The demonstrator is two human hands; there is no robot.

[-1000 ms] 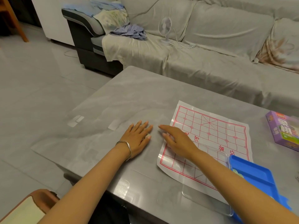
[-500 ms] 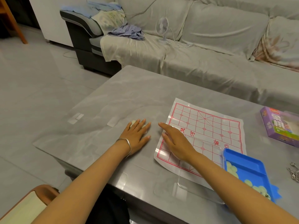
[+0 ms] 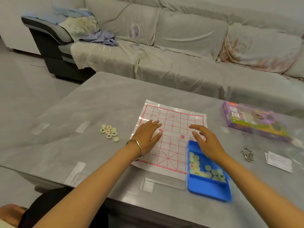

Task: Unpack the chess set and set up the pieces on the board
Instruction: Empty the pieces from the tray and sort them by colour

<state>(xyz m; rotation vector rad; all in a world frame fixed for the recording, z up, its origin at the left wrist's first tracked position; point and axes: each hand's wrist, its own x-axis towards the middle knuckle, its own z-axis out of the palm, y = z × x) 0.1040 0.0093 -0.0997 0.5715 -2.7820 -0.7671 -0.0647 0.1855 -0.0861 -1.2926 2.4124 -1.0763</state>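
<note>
A white paper board with a red grid (image 3: 174,122) lies flat on the grey table (image 3: 105,102). My left hand (image 3: 147,134), fingers straight, rests on the board's left part. My right hand (image 3: 205,140) hovers with spread fingers over the board's right part and holds nothing. A blue tray (image 3: 212,190) with several pale round pieces (image 3: 197,165) sits at the board's near right corner. A clear lid (image 3: 166,183) lies beside the tray, partly on the board. Several loose pieces (image 3: 109,132) lie in a cluster left of the board.
The purple game box (image 3: 251,120) lies at the far right of the table. A metal key ring (image 3: 247,154) and a folded paper slip (image 3: 278,161) lie near the right edge. A covered sofa with a small fan (image 3: 134,34) stands behind the table.
My left hand moved right off the loose pieces onto the board, uncovering the cluster. My right hand moved right across the board toward the tray. The camera turned right.
</note>
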